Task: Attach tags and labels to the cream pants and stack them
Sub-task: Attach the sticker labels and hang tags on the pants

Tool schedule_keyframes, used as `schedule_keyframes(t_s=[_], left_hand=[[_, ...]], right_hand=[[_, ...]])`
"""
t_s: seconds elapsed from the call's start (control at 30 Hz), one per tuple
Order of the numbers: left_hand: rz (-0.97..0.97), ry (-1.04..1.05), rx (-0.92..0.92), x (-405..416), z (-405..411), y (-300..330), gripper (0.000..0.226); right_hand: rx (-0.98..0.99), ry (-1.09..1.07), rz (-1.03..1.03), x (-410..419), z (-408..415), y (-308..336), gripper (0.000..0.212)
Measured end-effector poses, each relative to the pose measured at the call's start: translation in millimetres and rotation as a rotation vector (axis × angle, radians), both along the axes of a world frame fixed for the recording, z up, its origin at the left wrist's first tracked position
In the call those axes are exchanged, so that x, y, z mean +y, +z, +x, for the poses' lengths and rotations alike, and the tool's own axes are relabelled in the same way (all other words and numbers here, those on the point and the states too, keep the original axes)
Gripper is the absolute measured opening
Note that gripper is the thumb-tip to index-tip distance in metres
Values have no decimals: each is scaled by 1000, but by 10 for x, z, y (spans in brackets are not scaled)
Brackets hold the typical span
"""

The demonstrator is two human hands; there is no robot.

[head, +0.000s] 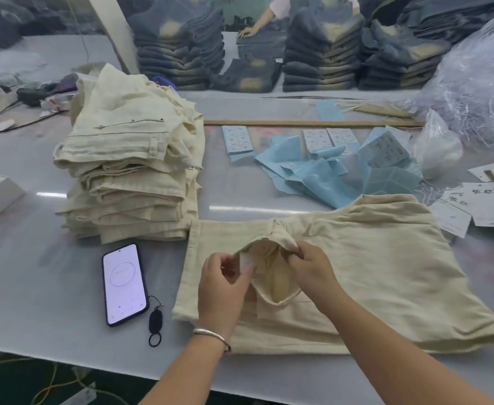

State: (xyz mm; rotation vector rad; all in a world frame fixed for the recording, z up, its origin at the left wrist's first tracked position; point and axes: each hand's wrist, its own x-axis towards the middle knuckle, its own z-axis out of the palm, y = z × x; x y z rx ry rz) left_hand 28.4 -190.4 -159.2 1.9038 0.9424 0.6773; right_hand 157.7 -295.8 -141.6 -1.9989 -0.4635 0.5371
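A wide, pale grey worktop [50, 276] with a glossy sheen fills most of the view, its near edge cutting across above a dark floor with yellow cable. Folded cream pants [371, 273] lie flat on it in front of the person, waistband opening turned up. The left hand [222, 285], a silver bangle [210, 334] at its wrist, pinches a small white label [246, 262] at the edge of the waistband opening. The right hand [310, 267] grips the bunched waistband cloth, fingers curled round it.

To the left, just beyond the pants, stands a tall stack of folded cream pants [132, 171]. A phone [124, 285] with a lit screen lies near the stack's foot, a black key fob [155, 320] beside it. Pale blue sticker sheets [321, 168] lie scattered behind the pants, white hang tags [479, 206] to the right, and a long wooden ruler [298, 123] farther back. Clear plastic bags [479, 83] heap up at the far right. Across the worktop rise stacks of dark jeans [321, 48], where another person's hand [247, 32] rests on a folded pair.
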Motion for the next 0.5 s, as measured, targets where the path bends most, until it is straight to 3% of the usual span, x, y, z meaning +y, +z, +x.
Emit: schedule_keyframes(t_s=[0.07,0.17,0.23,0.3,0.33,0.4,0.47,0.5], left_hand=[[-100,18,29,92,69,23,26],[-25,-13,75,129,91,23,28],[-5,-45,28,75,96,53,30],[-22,-75,-41,-35,106,109,26],[-50,-90,-75,-99,113,139,23],[-115,-99,-115,-204,133,190,19],[-144,-82,-136,-250,167,229,17],[-141,-80,-138,-262,187,239,14]], right_hand=[[16,13,7,2,19,-22,25],[-19,24,-30,-39,60,-46,18],[-361,3,-64,-106,34,4,12],[-806,104,36,-166,-11,60,30],[-895,192,108,-187,-41,61,30],[-754,360,212,-209,-121,105,23],[-426,397,153,-212,-150,161,18],[-316,399,89,-209,-150,170,28]])
